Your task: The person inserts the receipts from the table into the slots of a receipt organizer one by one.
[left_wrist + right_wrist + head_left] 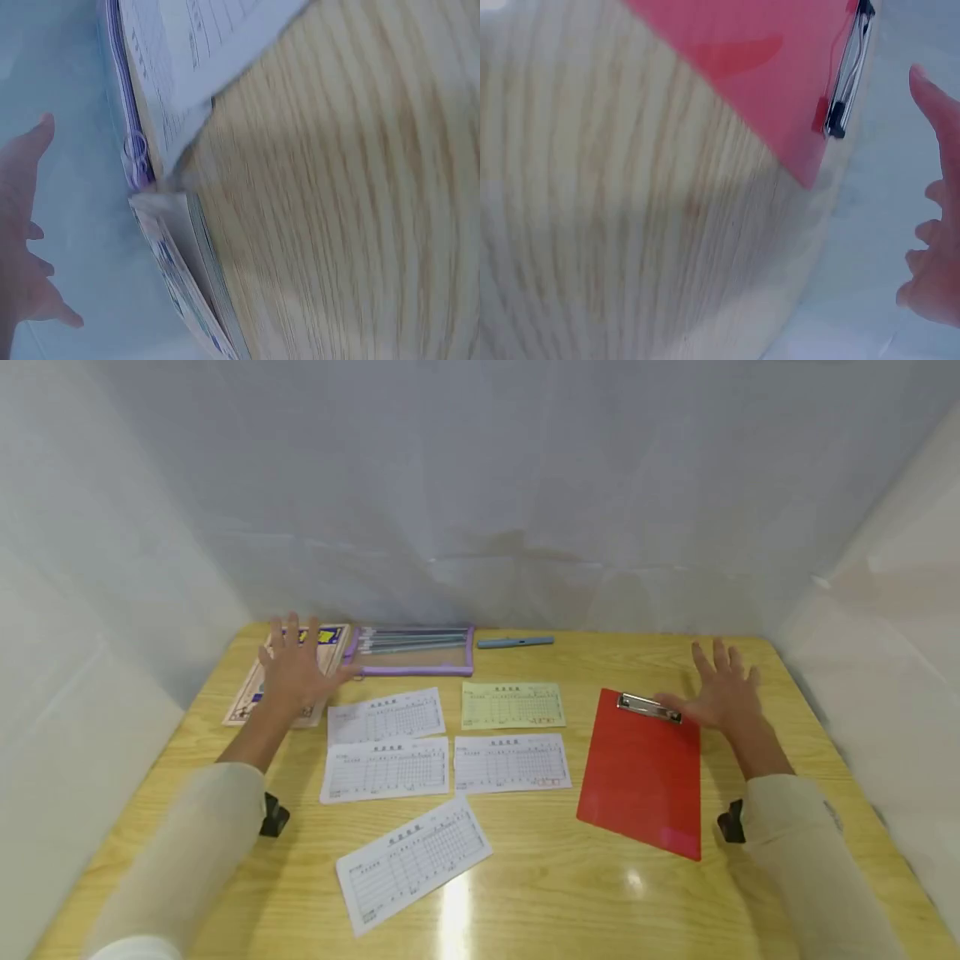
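My left hand [294, 672] is spread with nothing in it, raised above a printed booklet [247, 697] at the back left. Fingers apart and holding nothing, my right hand [722, 695] hovers by the top right corner of a red clipboard [641, 777]. The clipboard's metal clip [649, 707] lies near that thumb. Both wrist views show a gap between each hand [26, 240] [937, 217] and the table. Several white printed slips [386, 770] and one yellow slip [513, 706] lie between the hands.
A clear zip pouch [412, 652] with purple edging holds several thin sticks near the back edge. Beside it lies a blue pen [515, 642]. One white slip [414, 864] sits askew near the front. Pale sheeting [480, 485] walls the wooden table [540, 885] at back and sides.
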Available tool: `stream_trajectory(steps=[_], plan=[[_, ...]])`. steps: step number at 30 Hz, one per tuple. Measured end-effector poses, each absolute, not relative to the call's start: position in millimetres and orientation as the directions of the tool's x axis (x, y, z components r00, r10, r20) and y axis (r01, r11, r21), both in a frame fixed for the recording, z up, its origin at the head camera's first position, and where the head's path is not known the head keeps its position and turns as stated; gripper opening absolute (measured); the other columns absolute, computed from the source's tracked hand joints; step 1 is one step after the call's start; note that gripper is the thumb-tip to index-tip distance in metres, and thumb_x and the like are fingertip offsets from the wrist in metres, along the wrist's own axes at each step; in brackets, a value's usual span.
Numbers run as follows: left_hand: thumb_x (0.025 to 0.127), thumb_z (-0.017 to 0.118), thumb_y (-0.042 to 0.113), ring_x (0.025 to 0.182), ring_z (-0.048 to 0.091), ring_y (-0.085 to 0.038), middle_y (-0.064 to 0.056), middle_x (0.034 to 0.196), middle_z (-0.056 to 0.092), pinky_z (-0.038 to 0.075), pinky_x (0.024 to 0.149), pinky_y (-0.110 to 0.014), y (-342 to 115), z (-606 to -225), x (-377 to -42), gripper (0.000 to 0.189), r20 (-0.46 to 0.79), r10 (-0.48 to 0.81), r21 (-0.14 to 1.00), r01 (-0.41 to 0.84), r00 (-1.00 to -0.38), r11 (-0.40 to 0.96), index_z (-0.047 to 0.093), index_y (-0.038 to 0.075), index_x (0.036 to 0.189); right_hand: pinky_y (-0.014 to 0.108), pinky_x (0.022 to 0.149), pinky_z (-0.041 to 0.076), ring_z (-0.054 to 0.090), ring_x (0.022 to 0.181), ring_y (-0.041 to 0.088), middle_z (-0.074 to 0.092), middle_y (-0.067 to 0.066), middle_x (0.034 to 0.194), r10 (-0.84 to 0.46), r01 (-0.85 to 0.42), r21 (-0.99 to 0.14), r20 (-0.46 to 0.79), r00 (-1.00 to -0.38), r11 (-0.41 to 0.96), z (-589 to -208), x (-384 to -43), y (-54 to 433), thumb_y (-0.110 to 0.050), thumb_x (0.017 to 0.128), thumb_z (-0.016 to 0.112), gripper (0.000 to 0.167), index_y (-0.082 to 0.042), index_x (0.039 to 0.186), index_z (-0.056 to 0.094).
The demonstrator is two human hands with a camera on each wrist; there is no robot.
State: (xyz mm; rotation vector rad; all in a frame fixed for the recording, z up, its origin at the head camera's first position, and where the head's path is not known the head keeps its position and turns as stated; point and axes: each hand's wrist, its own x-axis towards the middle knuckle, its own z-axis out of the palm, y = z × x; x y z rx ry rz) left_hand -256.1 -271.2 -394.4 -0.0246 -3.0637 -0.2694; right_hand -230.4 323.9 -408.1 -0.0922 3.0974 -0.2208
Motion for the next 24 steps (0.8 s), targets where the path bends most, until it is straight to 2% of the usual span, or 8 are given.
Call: stream_trajectory(steps=[7, 9, 11, 14, 16, 20, 24], plan=[[0.08, 0.058, 0.065, 0.143, 0.001, -0.049, -0.026, 0.157, 0.003, 0.012, 0.11, -0.068, -229.3, -399.1, -250.1, 0.104, 0.072, 0.129, 0.23, 0.143, -0.989, 0.963, 0.012, 0.004, 0.152, 0.07, 0.107, 0.013, 0.01, 0.139, 0.053, 0.01, 0.034, 0.153, -0.18, -0.135, -0.296, -0.13, -0.975, 0.946, -415.3, -228.8, 311.3, -0.056, 0.086, 0.055, 0.098, 0.004, 0.15, 0.011], [0.079, 0.061, 0.062, 0.144, 0.003, -0.046, -0.024, 0.157, 0.008, 0.015, 0.11, -0.067, -215.1, -399.9, -247.7, 0.103, 0.086, 0.154, 0.274, 0.172, -0.984, 0.946, 0.017, 0.003, 0.151, 0.068, 0.108, 0.018, 0.014, 0.139, 0.051, 0.013, 0.033, 0.153, -0.2, -0.145, -0.317, -0.15, -0.968, 0.937, -418.2, -228.8, 308.5, -0.055, 0.088, 0.055, 0.095, 0.004, 0.149, 0.014], [0.08, 0.065, 0.057, 0.144, 0.008, -0.045, -0.024, 0.157, 0.013, 0.017, 0.11, -0.066, -199.8, -399.7, -244.7, 0.099, 0.074, 0.169, 0.368, 0.184, -0.983, 0.911, 0.022, 0.001, 0.149, 0.066, 0.108, 0.021, 0.017, 0.138, 0.051, 0.017, 0.033, 0.152, -0.204, -0.141, -0.335, -0.162, -0.965, 0.932, -420.1, -228.3, 305.8, -0.055, 0.087, 0.056, 0.094, 0.005, 0.148, 0.018], [0.08, 0.069, 0.049, 0.143, 0.018, -0.043, -0.022, 0.154, 0.023, 0.022, 0.111, -0.062, -178.3, -399.3, -241.5, 0.089, 0.025, 0.173, 0.518, 0.161, -0.985, 0.84, 0.031, 0.003, 0.146, 0.064, 0.108, 0.025, 0.023, 0.136, 0.05, 0.026, 0.032, 0.149, -0.202, -0.133, -0.36, -0.161, -0.966, 0.924, -422.3, -226.8, 302.2, -0.054, 0.086, 0.059, 0.089, 0.005, 0.146, 0.027], [0.081, 0.072, 0.041, 0.137, 0.03, -0.041, -0.021, 0.15, 0.033, 0.029, 0.11, -0.057, -165.6, -400.7, -241.3, 0.08, -0.011, 0.183, 0.61, 0.139, -0.983, 0.78, 0.038, 0.003, 0.142, 0.062, 0.107, 0.029, 0.028, 0.134, 0.049, 0.033, 0.031, 0.146, -0.213, -0.147, -0.373, -0.14, -0.967, 0.916, -423.8, -225.8, 299.7, -0.05, 0.086, 0.062, 0.084, 0.005, 0.143, 0.034], [0.08, 0.075, 0.027, 0.124, 0.048, -0.038, -0.019, 0.14, 0.048, 0.044, 0.101, -0.048, -144.7, -408.4, -245.5, 0.067, -0.081, 0.199, 0.705, 0.085, -0.977, 0.704, 0.047, 0.002, 0.135, 0.059, 0.103, 0.036, 0.041, 0.126, 0.048, 0.047, 0.032, 0.136, -0.268, -0.229, -0.343, -0.07, -0.961, 0.911, -427.6, -224.8, 294.0, -0.036, 0.088, 0.066, 0.067, 0.008, 0.134, 0.046], [0.077, 0.078, 0.018, 0.118, 0.055, -0.034, -0.017, 0.133, 0.055, 0.049, 0.096, -0.042, -126.9, -416.0, -247.9, 0.062, -0.155, 0.197, 0.749, 0.015, -0.968, 0.663, 0.052, 0.002, 0.13, 0.057, 0.098, 0.041, 0.049, 0.118, 0.046, 0.053, 0.031, 0.128, -0.285, -0.258, -0.312, -0.044, -0.958, 0.915, -429.0, -224.6, 288.6, -0.026, 0.088, 0.065, 0.056, 0.009, 0.129, 0.051]])
